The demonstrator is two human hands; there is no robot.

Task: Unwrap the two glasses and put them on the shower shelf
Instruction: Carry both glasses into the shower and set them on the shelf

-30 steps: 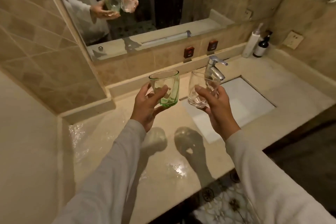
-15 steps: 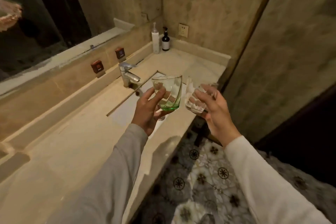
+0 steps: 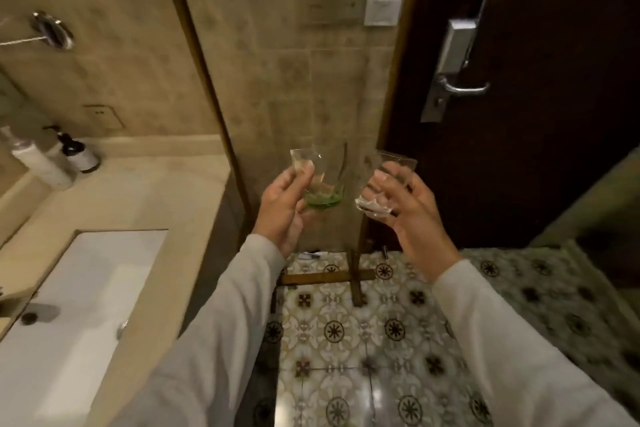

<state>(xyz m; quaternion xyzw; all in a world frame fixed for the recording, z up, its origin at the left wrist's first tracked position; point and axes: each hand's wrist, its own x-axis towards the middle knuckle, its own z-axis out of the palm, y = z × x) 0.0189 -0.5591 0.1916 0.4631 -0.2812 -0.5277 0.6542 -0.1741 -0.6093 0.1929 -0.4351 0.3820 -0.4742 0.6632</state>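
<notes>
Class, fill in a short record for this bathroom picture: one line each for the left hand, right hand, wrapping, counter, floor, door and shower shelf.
left hand: left hand holds the green glass
right hand: right hand holds the clear glass
wrapping: none visible on either glass
counter: sink basin; white bottle and dark bottle at the back
floor: patterned tiles
door: dark, with metal handle
shower shelf: not in view

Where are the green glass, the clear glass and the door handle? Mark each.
green glass point(image 3: 323, 199): head view, on its green base.
clear glass point(image 3: 374, 207): head view, on its thick base.
door handle point(image 3: 465, 88): head view, on the lever.
</notes>
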